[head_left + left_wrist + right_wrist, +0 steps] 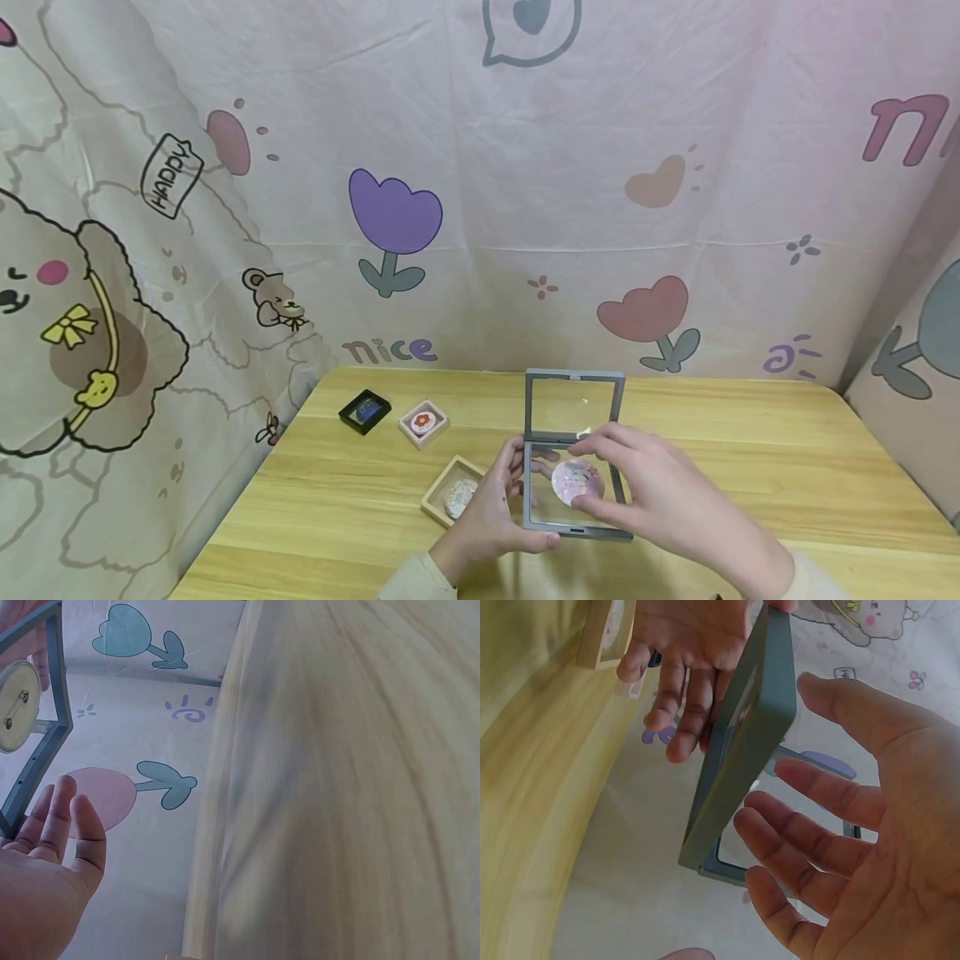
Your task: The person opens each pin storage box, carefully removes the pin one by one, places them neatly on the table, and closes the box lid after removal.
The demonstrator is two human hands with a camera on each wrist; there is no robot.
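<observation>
A printed cloth (510, 167) hangs behind a wood-grain table (315, 492). Above the tabletop, a person holds a hinged grey frame case (577, 531), its upper half raised and its lower half facing the person. A round pink badge (573, 482) lies against the clear pane of the lower half; the left wrist view shows the metal pin on its back.

The right hand (652, 492) has thumb and fingers spread apart around the badge, gripping nothing; whether a fingertip touches it cannot be told. The left hand (495, 512) grips the case's left side, thumb over the front edge, fingers behind the pane.

That hand partly covers a wooden tray (441, 480) containing a pale patterned badge (457, 498). Farther back sit a black box (352, 414) with something blue (368, 408) inside and, just beside it, a pale box (409, 434) holding a red-flower badge (422, 422).
</observation>
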